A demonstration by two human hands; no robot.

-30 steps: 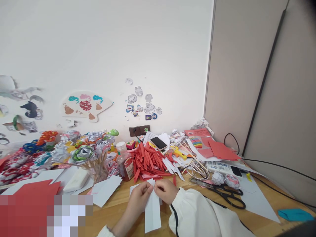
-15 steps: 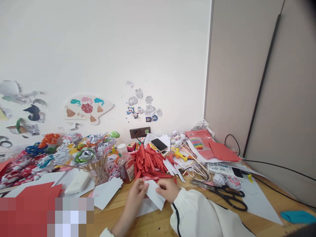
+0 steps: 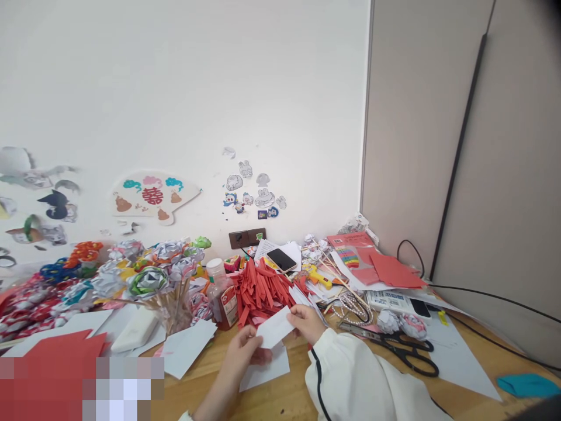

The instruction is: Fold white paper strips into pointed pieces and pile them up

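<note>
Between both hands, a small white piece of paper (image 3: 275, 328) is held up off the table. My left hand (image 3: 246, 351) pinches its lower left end between thumb and fingers. At the upper right end, my right hand (image 3: 307, 323) grips it with thumb and fingertips. Under them another white sheet (image 3: 268, 369) lies flat on the wooden table. Just behind the hands sits a heap of folded red paper strips (image 3: 265, 292), with several white folded strips (image 3: 304, 296) at its right side.
Black-handled scissors (image 3: 405, 348) lie to the right, near crumpled paper balls (image 3: 388, 320). A bottle (image 3: 222, 298) stands left of the red heap, beside paper flowers (image 3: 151, 279) on sticks. A phone (image 3: 281, 260) rests at the back. Red sheets (image 3: 61, 346) lie at left.
The paper has turned: its right end is now raised, sloping up to the right. My right hand has moved up and slightly right, and more of the sheet underneath shows.
</note>
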